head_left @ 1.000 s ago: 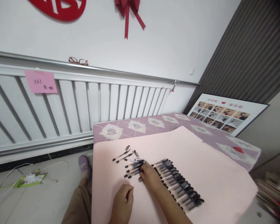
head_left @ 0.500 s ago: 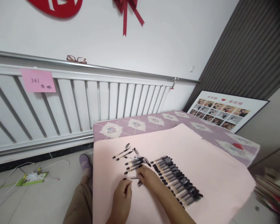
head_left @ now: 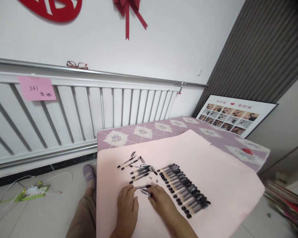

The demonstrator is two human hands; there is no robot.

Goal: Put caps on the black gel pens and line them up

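Note:
My left hand [head_left: 127, 203] is closed around one end of a pen [head_left: 142, 187], whose black grip end points right. In my right hand [head_left: 161, 200] is a clear and black pen cap [head_left: 146, 192], pinched at the fingertips just below that pen. The cap and pen are apart. Beyond my hands lies a loose group of uncapped pens [head_left: 139, 177], with loose caps [head_left: 152, 170] beside them. To the right, several capped pens [head_left: 183, 185] lie side by side in a slanting row. Two tiny grey bits [head_left: 157, 180] rest on the pink sheet [head_left: 114, 195].
The pink sheet covers much of a table with a purple patterned cloth [head_left: 161, 127]. Behind it runs a white radiator [head_left: 119, 105]. A photo board [head_left: 228, 115] leans at the back right. A power strip [head_left: 34, 193] with cables lies on the floor at left.
My right hand now shows a cap in its fingers, and the pen at my left hand is in plainer view. Two tiny grey bits now show on the sheet. The view has shifted slightly.

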